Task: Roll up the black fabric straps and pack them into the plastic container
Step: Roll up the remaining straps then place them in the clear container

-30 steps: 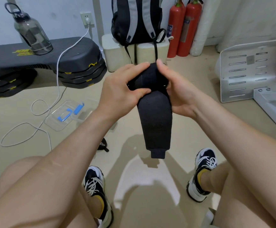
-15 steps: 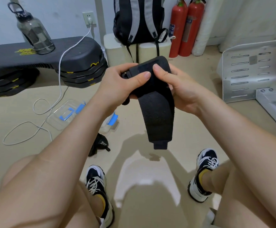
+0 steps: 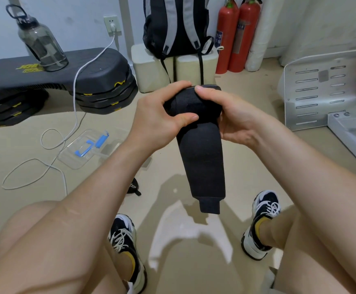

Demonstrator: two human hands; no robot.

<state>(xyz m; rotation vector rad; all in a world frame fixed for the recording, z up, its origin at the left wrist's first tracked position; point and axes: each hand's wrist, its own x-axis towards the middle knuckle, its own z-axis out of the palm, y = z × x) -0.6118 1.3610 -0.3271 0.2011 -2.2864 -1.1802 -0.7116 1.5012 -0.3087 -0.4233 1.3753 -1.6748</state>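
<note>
Both hands are up in front of the seated person, the left hand [image 3: 160,115] and the right hand [image 3: 236,117] each curled round the rolled top of a black fabric strap [image 3: 202,158]. The strap's loose tail hangs down between the knees, clear of the floor. The plastic container [image 3: 77,161] lies on the floor to the left, well apart from the strap, with blue clips in it, and the left forearm cuts across its near corner. A white cable [image 3: 75,98] loops past it up to a wall socket. Behind are a black step platform [image 3: 100,66] carrying a water bottle [image 3: 41,43], a backpack [image 3: 173,24], two red fire extinguishers [image 3: 236,35] and, to the right, a slotted metal panel [image 3: 325,90]. A small black item [image 3: 133,186] peeks out beside the forearm. Half a second ago the left thumb lay high across the roll; now it presses lower on its front.
</note>
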